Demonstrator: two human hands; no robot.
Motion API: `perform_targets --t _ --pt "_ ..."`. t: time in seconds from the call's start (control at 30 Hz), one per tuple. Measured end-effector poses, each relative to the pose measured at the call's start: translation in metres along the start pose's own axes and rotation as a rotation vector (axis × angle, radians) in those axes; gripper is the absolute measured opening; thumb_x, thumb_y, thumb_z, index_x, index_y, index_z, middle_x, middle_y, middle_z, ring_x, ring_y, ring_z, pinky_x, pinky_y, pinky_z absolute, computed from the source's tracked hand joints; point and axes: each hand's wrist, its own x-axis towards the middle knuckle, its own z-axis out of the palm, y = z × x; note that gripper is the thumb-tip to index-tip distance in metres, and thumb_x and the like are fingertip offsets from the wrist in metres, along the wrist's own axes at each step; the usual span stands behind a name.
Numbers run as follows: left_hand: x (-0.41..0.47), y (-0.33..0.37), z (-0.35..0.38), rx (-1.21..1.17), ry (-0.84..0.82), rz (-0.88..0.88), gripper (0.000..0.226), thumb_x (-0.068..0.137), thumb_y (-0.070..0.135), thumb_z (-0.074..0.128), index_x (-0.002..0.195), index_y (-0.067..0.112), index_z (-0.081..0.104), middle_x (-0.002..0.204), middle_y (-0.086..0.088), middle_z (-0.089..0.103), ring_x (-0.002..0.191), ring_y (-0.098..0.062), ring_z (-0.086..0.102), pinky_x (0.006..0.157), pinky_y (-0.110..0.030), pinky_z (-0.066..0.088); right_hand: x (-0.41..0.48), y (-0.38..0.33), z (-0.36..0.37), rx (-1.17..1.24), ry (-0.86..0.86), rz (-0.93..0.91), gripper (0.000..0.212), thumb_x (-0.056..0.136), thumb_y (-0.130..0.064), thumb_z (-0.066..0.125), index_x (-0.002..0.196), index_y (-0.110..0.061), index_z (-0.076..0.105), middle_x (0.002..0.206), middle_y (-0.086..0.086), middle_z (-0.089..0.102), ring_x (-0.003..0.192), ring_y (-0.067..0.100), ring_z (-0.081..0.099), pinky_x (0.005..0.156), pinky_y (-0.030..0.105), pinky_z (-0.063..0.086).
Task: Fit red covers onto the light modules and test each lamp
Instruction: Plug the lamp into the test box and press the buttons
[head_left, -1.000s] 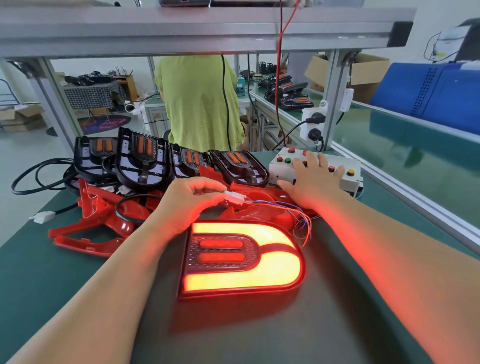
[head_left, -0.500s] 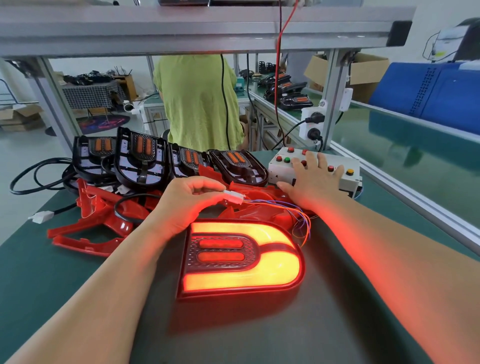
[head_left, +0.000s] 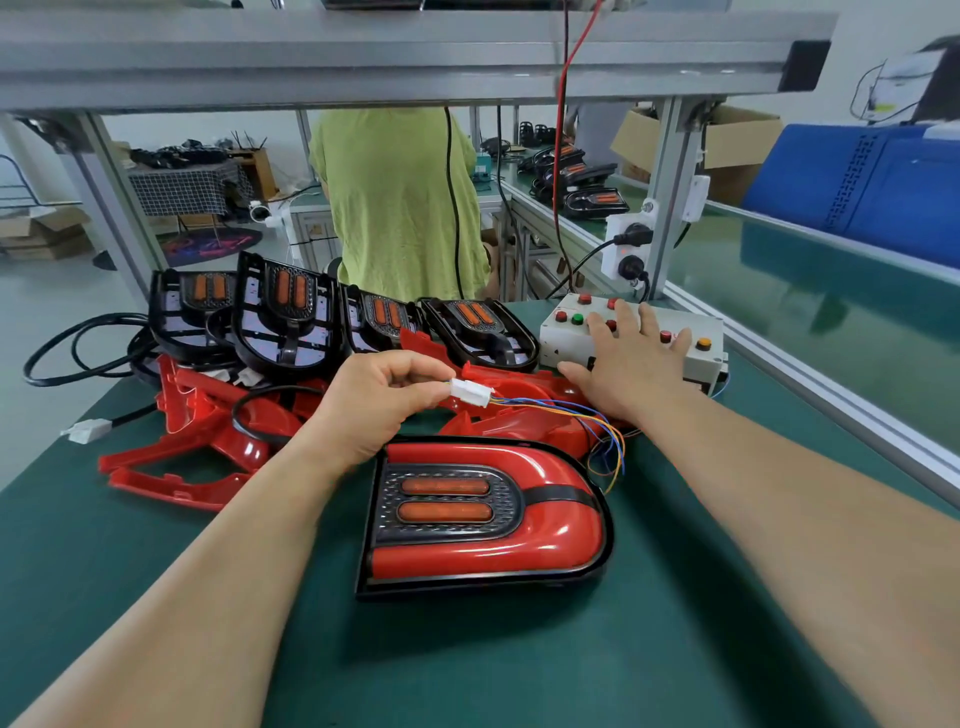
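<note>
Our left hand (head_left: 379, 400) pinches a white connector (head_left: 470, 392) between thumb and fingertips, holding it just above the bench — thin blue, orange and yellow wires (head_left: 587, 421) trail from it to the right and loop down beside the lamp. Our right hand (head_left: 631, 358) lies open and flat on the white test box (head_left: 566, 332), fingers spread over its red, green and yellow buttons, gripping nothing.

Directly below the connector, between our two forearms, the covered lamp (head_left: 488, 514) rests flat on the green bench mat (head_left: 519, 665): a black housing with its glossy red cover seated, two orange strips in the dark centre panel, and unlit.

Behind our left hand we see a loose heap of red covers (head_left: 197, 441) lying on the mat, some overlapping, with a black cable (head_left: 78, 358) curling out to the left and ending in a white plug. Behind that heap stand four bare black light modules (head_left: 285, 317) in a row, leaning upright, each with a pair of orange strips.

Farther back, past the aluminium frame (head_left: 415, 57), a person in a green shirt (head_left: 400, 202) stands at another bench.
</note>
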Motion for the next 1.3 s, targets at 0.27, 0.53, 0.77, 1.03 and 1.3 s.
perform_targets --t 0.27,0.53,0.77,1.03,1.3 --pt "0.001 -0.0031 0.0004 -0.012 -0.008 0.01 0.012 0.085 0.0 0.072 0.091 0.01 0.075 0.075 -0.004 0.068 0.066 -0.006 0.059 0.069 -0.015 0.05 -0.0022 -0.0003 -0.0017 -0.013 0.006 -0.005 0.082 0.093 -0.073 0.035 0.159 -0.03 0.011 0.168 0.004 -0.002 0.154 0.031 -0.005 0.115 0.07 0.003" --pt "0.0007 -0.0036 -0.0002 -0.028 -0.009 0.007 0.012 0.085 0.002 0.072 0.091 0.012 0.075 0.079 -0.008 0.07 0.071 -0.01 0.06 0.073 -0.02 0.051 -0.0015 -0.0005 0.0008 -0.028 0.002 0.003 0.081 0.093 -0.073 0.034 0.159 -0.032 0.011 0.168 0.003 -0.002 0.154 0.031 -0.005 0.115 0.07 0.002" --pt "-0.0002 -0.0027 -0.0007 -0.028 -0.011 0.011 0.013 0.085 0.002 0.073 0.09 0.014 0.075 0.085 -0.012 0.073 0.074 -0.011 0.063 0.076 -0.021 0.053 -0.0019 -0.0003 0.0005 -0.029 -0.001 0.004 0.082 0.092 -0.074 0.033 0.159 -0.032 0.01 0.168 0.003 -0.002 0.154 0.031 -0.004 0.115 0.07 0.002" --pt "0.0011 -0.0023 -0.0004 -0.004 -0.007 0.013 0.012 0.083 0.004 0.076 0.094 0.009 0.076 0.076 -0.003 0.071 0.066 -0.002 0.061 0.067 -0.012 0.049 -0.0027 -0.0012 0.0005 -0.019 -0.002 0.005 0.081 0.093 -0.072 0.035 0.159 -0.032 0.01 0.168 0.003 -0.002 0.154 0.031 -0.004 0.115 0.07 0.001" --pt "0.0015 -0.0024 -0.0014 0.004 -0.007 0.012 0.013 0.081 0.008 0.078 0.093 0.012 0.077 0.076 -0.001 0.072 0.067 -0.002 0.061 0.067 -0.011 0.049 -0.0023 -0.0007 0.0015 -0.022 -0.007 0.005 0.08 0.094 -0.072 0.034 0.159 -0.033 0.008 0.168 0.003 -0.003 0.154 0.031 -0.006 0.115 0.069 0.0"
